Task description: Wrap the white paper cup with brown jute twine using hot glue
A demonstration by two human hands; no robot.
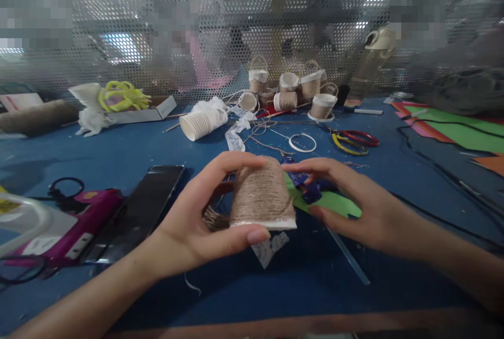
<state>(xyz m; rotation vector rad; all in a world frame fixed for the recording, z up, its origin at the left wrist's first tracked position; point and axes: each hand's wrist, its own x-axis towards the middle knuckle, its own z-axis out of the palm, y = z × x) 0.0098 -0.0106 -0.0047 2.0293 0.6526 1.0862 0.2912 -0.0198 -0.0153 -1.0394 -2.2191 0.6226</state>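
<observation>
1. Clamped the twine-wrapped cup [262, 194] between thumb and fingers of the left hand [197, 213] — white rim downward.
2. Held the right hand [350, 197] just right of that grip, thumb and fingers apart; could not tell whether touching the cup.
3. Had the blue glue gun [311, 190] right of the grip, the phone [153, 192] left.
4. Saw scissors [350, 146], paper cups [197, 125] and twine baskets [311, 88] — all beyond.

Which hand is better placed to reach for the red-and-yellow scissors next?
Probably the right hand: the scissors lie beyond it, on its side, and its fingers are spread, while the left hand holds the twine-wrapped cup.
</observation>
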